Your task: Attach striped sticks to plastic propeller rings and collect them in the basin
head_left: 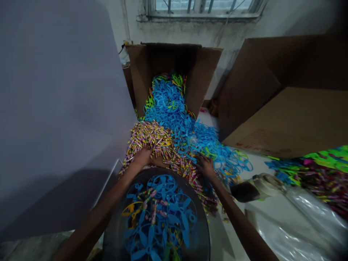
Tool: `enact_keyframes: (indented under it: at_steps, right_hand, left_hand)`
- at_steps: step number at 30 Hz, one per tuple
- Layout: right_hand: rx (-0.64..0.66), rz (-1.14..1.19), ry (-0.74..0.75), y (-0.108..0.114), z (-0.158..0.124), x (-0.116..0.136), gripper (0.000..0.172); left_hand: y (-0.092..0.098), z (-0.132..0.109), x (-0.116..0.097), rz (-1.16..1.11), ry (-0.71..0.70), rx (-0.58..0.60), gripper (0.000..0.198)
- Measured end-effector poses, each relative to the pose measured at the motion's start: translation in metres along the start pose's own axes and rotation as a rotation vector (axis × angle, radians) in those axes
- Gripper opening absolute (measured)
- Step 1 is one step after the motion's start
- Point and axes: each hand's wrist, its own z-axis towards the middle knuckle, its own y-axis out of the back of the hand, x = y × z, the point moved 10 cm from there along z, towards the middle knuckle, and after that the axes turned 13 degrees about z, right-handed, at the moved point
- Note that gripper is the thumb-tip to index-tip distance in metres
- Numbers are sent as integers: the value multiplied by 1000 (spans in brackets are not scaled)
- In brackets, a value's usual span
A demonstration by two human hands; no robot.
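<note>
My left hand (pixel 143 156) reaches into a heap of small pink and yellow stick-like pieces (pixel 149 136); its fingertips are lost among them and blurred. At the right side of the heap my right hand (pixel 206 165) has its fingers apart. They touch or hover over the small pieces and blue plastic propeller rings (pixel 209 139); I cannot tell which. Between my forearms stands a dark round tub (pixel 115 221). Inside it lie large blue propeller rings (pixel 149 235), an orange ring (pixel 133 210) and several of the pink pieces.
Behind the heap, a cardboard box (pixel 208 69) on its side spills blue and green rings. A larger carton (pixel 293 123) stands right, near a taped roll-like object (pixel 258 186) and clear plastic bags (pixel 293 232). A pale grey panel (pixel 59 108) blocks the left side.
</note>
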Motion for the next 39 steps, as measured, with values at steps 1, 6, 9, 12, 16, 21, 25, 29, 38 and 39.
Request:
enact_keyframes:
  at_steps: [1, 6, 9, 12, 16, 21, 25, 29, 38, 39]
  right_hand:
    - [23, 14, 15, -3, -3, 1, 28]
    - [-29, 142, 11, 8, -11, 11, 24]
    - [-98, 292, -35, 14, -8, 25, 27]
    - [-123, 501, -114, 11, -9, 47, 35]
    - [12, 806, -231, -18, -28, 92, 37]
    - [192, 1088, -329, -54, -59, 144, 32]
    - [238, 1227, -402, -69, -73, 163, 32]
    - [223, 1387, -486, -83, -91, 176, 26]
    - [203, 1420, -462, -82, -112, 198, 26]
    - [178, 1431, -463, -78, -112, 197, 28]
  left_hand:
    - [-4, 7, -1, 20, 2, 2, 33]
    - [-19, 25, 0, 24, 13, 27, 35]
    - [-18, 26, 4, -29, 28, 22, 33]
    - [-4, 21, 5, -136, 43, -31, 32]
    - [29, 1, -3, -337, 55, -178, 26]
    - [63, -53, -33, -625, 23, -308, 41]
    - [82, -97, -57, -875, -4, -313, 36]
    - [95, -119, -60, -1343, 7, -377, 19]
    - [101, -142, -40, -1465, 133, -683, 14]
    - [98, -143, -44, -1479, 114, -639, 16]
